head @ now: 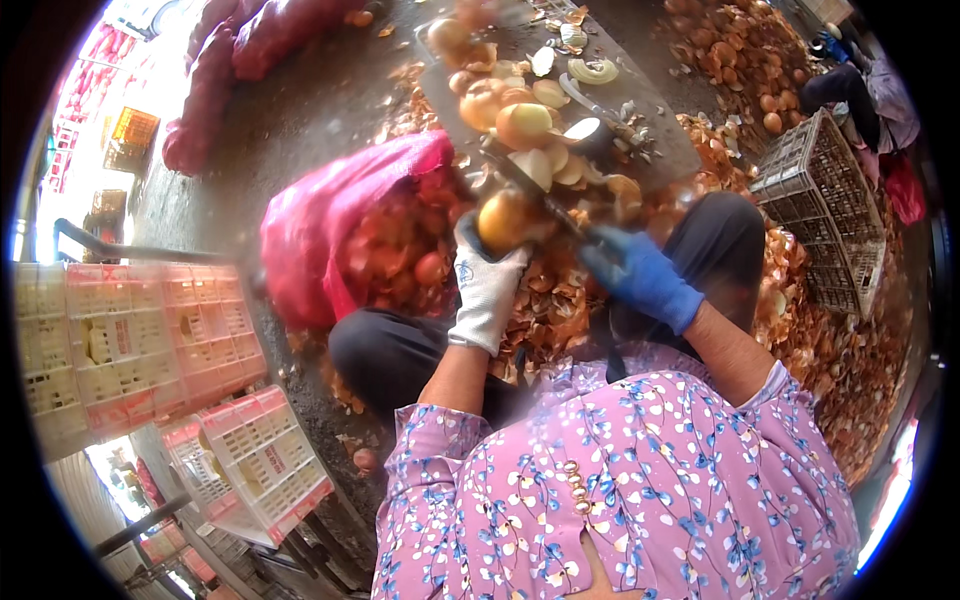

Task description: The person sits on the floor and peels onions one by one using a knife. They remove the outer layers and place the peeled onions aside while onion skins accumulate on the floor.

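My left hand (487, 289), in a white knit glove with a dark palm, grips a yellow-brown onion (504, 221). In a blue glove, my right hand (641, 277) holds a knife (529, 184) whose dark blade slants up and to the left, just beside the onion; its handle is mostly hidden by the fingers. Beyond both hands, several onions (525, 125) and pale cut pieces lie on a flat grey board (652, 150). A pink mesh sack (337, 210) with its mouth towards me lies left of my left hand, holding onions and skins.
Onion skins (551, 307) cover the ground between my legs and to the right. A dirty plastic crate (825, 210) stands at right, near another person (862, 97). Pink-and-white crates (127, 337) are stacked at left. Filled red sacks (202, 97) lie at the upper left.
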The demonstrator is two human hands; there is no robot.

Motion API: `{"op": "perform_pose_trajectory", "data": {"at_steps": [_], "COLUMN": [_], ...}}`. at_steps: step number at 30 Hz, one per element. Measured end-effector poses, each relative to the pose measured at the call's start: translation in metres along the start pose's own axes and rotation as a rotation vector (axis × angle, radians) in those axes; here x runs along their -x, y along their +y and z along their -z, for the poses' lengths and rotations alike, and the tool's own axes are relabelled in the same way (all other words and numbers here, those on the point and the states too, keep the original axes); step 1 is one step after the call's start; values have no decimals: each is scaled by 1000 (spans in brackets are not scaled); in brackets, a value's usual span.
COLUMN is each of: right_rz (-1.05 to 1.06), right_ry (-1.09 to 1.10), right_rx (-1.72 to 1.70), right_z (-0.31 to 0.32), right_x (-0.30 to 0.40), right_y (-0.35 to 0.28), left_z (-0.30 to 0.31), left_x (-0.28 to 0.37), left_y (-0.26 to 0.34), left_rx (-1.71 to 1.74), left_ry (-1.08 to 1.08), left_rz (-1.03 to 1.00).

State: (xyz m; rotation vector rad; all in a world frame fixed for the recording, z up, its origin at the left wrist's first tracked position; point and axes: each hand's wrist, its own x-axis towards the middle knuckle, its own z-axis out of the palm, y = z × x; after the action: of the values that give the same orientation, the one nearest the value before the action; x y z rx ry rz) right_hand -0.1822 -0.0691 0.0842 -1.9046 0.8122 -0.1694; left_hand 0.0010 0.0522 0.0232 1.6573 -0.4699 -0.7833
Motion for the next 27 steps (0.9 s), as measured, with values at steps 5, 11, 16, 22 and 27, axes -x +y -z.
{"op": "perform_pose_trajectory", "data": {"at_steps": [5, 11, 16, 22, 27], "right_rz": [143, 230, 176, 115, 4], "right_ry": [-45, -85, -127, -175, -176], "right_rx": [309, 618, 684, 558, 329], "right_z": [8, 21, 30, 17, -14], "right_x": [15, 42, 50, 24, -54], "right_y": [-22, -18, -23, -36, -16], "left_z": [7, 21, 14, 23, 14], "left_x": [-6, -16, -19, -14, -2], "left_y": [-2, -12, 23, 6, 21], "left_rx": [-105, -20, 143, -322, -348], "left_ry": [21, -59, -86, -136, -162], "left_rz": [74, 86, 330, 103, -36]}}
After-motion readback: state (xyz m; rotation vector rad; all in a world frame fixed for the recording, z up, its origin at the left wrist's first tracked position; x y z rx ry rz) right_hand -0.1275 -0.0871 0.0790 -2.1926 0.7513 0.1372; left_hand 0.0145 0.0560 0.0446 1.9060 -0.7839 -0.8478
